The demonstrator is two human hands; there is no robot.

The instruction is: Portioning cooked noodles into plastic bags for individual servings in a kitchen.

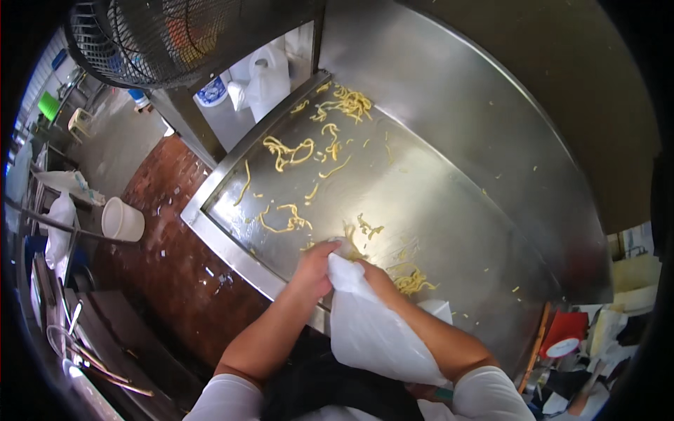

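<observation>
A translucent white plastic bag [376,337] hangs down from my two hands, in front of my black apron. My left hand [316,266] grips the gathered top of the bag from the left. On the right side of the same bunched plastic, my right hand [375,276] has hold too, its fingers partly hidden. What the bag contains cannot be made out. Below and beyond my hands is a stainless steel table [447,231] with a raised rim. Yellow noodles [288,152] lie scattered over it, with a clump [413,280] near my right forearm and another pile [350,103] at the far corner.
A tall steel panel [447,100] borders the table's far right side. A wire-guarded fan [142,47] is at upper left, near white plastic jugs [269,79]. A white bucket [122,220] stands left of the wet red floor [179,252]. At right lies a red container [566,331].
</observation>
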